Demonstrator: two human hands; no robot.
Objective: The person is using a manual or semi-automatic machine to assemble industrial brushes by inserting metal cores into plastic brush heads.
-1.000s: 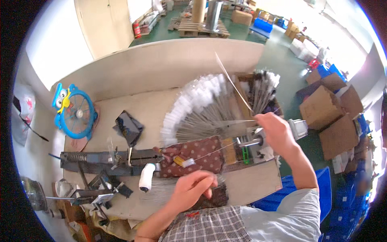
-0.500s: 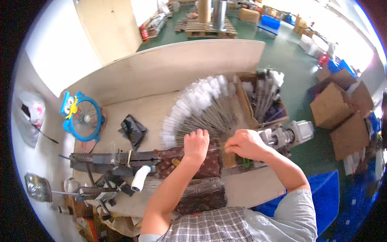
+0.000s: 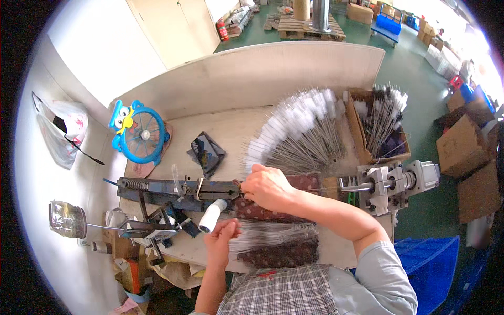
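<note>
My right hand (image 3: 268,186) is closed at the right end of the blue metal fixture (image 3: 168,188), pinching a thin wire (image 3: 320,189) that runs right toward the grey motor unit (image 3: 394,181). Under that hand lies a dark red patterned cloth (image 3: 252,210). My left hand (image 3: 220,239) sits near the bench's front edge, fingers closed on the left end of a bundle of thin metal wires (image 3: 278,235), which rests on a second patterned cloth (image 3: 283,254). A white roll (image 3: 211,216) lies between the two hands.
A fan of white-tipped wire brushes (image 3: 299,131) spreads behind the fixture, beside a cardboard box (image 3: 362,142) of more brushes. A blue toy-like fan (image 3: 139,134), a black pouch (image 3: 207,152), a jar (image 3: 65,218) and a hanging plastic bag (image 3: 60,128) are at the left. Cardboard cartons (image 3: 462,147) stand on the floor at the right.
My right hand has moved left from near the motor unit to the fixture's end. My left hand has come off the red cloth and dropped to the wire bundle at the front.
</note>
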